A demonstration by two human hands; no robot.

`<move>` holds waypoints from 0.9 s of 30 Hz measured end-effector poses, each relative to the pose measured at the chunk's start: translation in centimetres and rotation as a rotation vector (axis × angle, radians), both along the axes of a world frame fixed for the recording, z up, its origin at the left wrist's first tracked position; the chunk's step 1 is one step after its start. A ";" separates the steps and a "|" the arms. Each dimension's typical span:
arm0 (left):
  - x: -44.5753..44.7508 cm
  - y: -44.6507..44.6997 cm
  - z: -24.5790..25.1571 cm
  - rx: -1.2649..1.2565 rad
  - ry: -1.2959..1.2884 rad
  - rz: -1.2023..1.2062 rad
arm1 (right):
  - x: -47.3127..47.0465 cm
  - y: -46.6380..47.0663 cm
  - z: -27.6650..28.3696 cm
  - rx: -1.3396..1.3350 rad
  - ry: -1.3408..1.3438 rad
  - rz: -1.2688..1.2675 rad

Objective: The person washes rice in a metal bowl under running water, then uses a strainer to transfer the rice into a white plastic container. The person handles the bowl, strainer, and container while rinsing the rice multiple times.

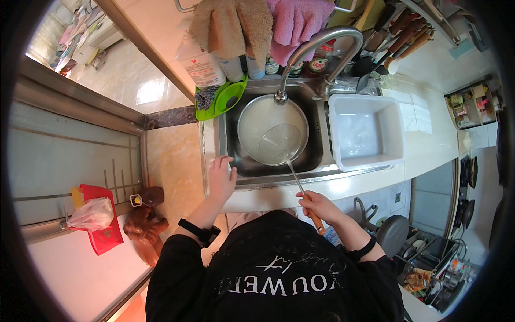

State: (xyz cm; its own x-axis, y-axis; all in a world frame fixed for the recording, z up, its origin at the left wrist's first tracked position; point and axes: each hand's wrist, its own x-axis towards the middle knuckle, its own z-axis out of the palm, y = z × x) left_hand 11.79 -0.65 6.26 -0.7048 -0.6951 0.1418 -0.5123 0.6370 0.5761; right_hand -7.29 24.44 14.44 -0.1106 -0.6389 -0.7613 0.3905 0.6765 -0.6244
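Observation:
My right hand (320, 206) grips the wooden handle (315, 217) of a wire-mesh strainer. The round mesh (281, 141) lies in a metal basin (244, 139) of cloudy, whitish liquid, and its lower part looks to be under the surface. The basin stands in the stainless steel sink (318, 155), below the spout of a curved faucet (280, 96). Nothing is in my left hand (222, 177), which hovers or rests at the sink's left rim with its fingers apart; whether it touches the rim I cannot tell.
Right of the sink sits a white plastic tub (364, 129). A green tray (225, 98) with a grey scrubber (206, 98) is at the back left corner. Bottles (201, 66) line the back, under brown (233, 28) and pink towels (299, 20). Utensils (396, 36) hang at the back right.

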 end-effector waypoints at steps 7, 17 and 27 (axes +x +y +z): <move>1.8 -1.3 -3.8 -0.104 -0.101 -0.130 | 0.2 2.1 -1.3 0.122 0.299 -0.081; 2.3 -0.4 -5.9 -0.130 -0.110 -0.136 | -0.8 -0.7 -3.1 0.091 0.293 -0.176; 2.4 -0.3 -6.0 -0.112 -0.070 -0.117 | -0.1 -4.8 -4.8 0.045 0.245 -0.250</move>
